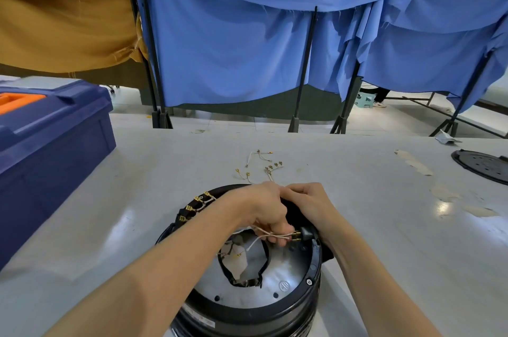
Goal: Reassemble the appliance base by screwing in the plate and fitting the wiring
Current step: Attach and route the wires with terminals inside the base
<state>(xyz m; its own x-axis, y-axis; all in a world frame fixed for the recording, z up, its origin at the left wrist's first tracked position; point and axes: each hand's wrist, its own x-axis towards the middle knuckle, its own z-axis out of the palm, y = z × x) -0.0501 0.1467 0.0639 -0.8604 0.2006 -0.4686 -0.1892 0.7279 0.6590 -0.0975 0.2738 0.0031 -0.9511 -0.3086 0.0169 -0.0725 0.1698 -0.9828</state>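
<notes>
Toolbox [52, 127] left of base [247, 295]

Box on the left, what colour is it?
The box is dark blue, orange on top; head view.

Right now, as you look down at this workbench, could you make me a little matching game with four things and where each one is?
Things:
1. blue toolbox
2. loose terminal wires
3. round black cover
4. left hand

Places or states:
A. at the far right edge of the table
B. pinches a wire bundle over the appliance base
C. on the left side of the table
D. lying on the table just beyond the appliance base

Pairs: 1-C, 2-D, 3-A, 4-B.
</notes>
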